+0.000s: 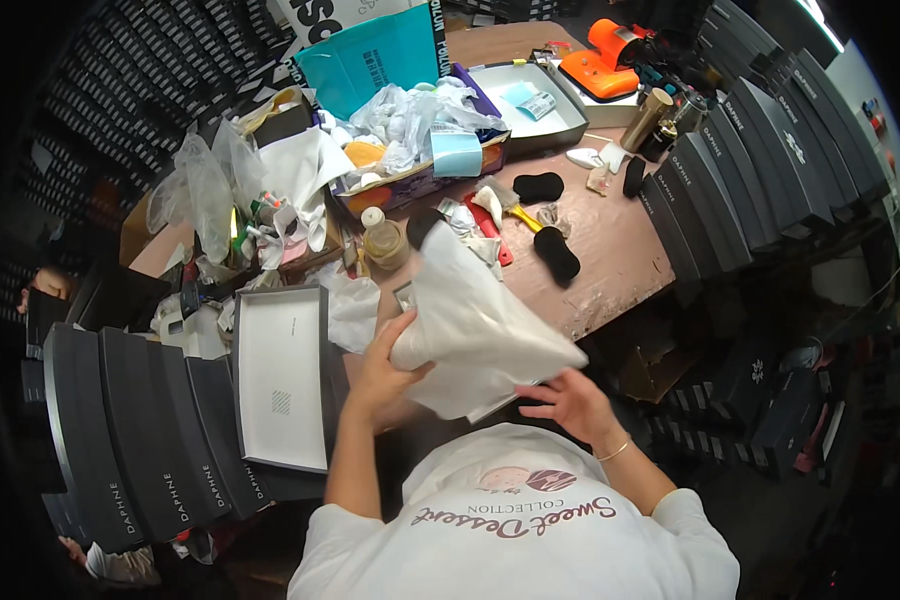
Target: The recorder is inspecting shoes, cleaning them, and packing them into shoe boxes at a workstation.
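A sheet of thin white wrapping paper (485,325), blurred in places, hangs above the near edge of the table. My left hand (385,365) is closed on its left side, fingers curled round a bunched part. Whether something lies inside the folds is hidden. My right hand (575,405) is at the lower right corner of the paper, fingers apart; its fingertips are close to the edge, and I cannot tell if they touch. Just beyond the paper stands a clear bottle (384,240) with yellowish liquid. An open, pale-lined box part (282,375) lies left of my left hand.
Dark shoe boxes (140,430) stand in rows at the left, and more boxes (740,170) at the right. On the pinkish table (620,260) lie black pads (556,256) and a yellow-handled brush (522,217). Behind are a carton of crumpled paper (410,125) and an orange device (600,75).
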`<move>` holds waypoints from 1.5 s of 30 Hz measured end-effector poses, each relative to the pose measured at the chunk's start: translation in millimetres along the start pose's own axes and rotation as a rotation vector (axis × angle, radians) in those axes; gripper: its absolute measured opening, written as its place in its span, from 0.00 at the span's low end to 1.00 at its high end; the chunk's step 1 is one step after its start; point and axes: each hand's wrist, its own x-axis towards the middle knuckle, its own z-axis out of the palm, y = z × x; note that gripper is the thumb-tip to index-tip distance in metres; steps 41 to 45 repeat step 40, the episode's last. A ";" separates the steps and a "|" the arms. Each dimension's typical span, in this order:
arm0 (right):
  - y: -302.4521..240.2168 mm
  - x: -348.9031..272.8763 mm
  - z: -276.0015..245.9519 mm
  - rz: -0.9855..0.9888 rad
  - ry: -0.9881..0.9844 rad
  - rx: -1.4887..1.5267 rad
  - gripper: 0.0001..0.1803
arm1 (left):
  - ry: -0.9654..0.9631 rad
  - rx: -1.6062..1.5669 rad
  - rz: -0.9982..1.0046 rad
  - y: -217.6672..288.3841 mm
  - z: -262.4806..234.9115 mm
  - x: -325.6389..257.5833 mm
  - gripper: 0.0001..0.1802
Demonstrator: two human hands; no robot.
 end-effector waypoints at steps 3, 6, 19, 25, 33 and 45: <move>-38.2 -1.9 7.7 -0.113 0.140 -0.185 0.37 | -0.077 0.201 0.092 0.9 -8.1 12.5 0.48; -37.5 29.9 -4.6 -0.290 0.290 -0.737 0.39 | 0.308 -0.348 -0.089 -48.8 44.4 44.6 0.51; 43.8 103.6 -30.1 -0.447 0.465 -1.511 0.38 | 0.634 0.812 0.063 13.8 -18.9 -66.9 0.39; 13.8 97.4 -9.0 -0.486 0.252 -1.198 0.27 | 0.355 1.145 -0.113 -25.1 -95.3 -124.1 0.19; -23.3 50.6 0.1 -0.236 0.080 -0.615 0.37 | 0.158 -0.760 -0.099 -0.3 5.1 -107.6 0.21; 24.1 82.6 -106.1 0.070 0.373 -0.883 0.28 | 0.184 -0.026 -0.288 -136.3 75.2 -47.9 0.47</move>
